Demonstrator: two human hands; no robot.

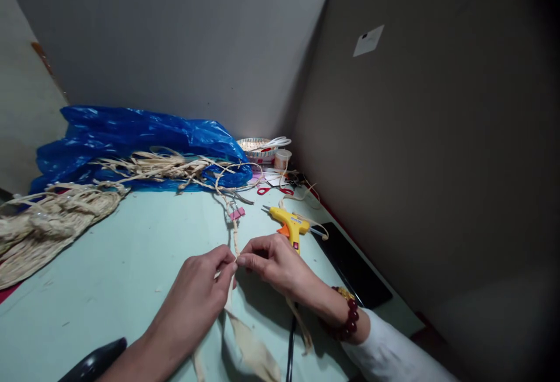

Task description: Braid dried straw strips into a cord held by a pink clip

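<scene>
"What do you have on the hands, over there?"

"On my feed, the left hand [203, 283] pinches a thin, twisted, straw-coloured fibre cord [235, 235] between thumb and fingers. The right hand [275, 262], with a dark red bead bracelet [351, 318] at its wrist, pinches it at the same spot, fingertips nearly meeting."

"And where does the cord lie?"

"Over the middle of a pale green tabletop [126, 288], running away from me. I see a pink metal binder clip [237, 213] on it just beyond the fingers; a broad, pale, flat strip [254, 344] trails on the near side."

"Further out?"

"To the right, I get a yellow glue gun with an orange trigger [289, 220], then a flat black slab [356, 268]. Beyond the clip lie red-handled scissors [263, 191]. Far left, a crumpled blue plastic bag [140, 125] sits behind a bundle of dry straw-coloured strips [168, 167]."
</scene>
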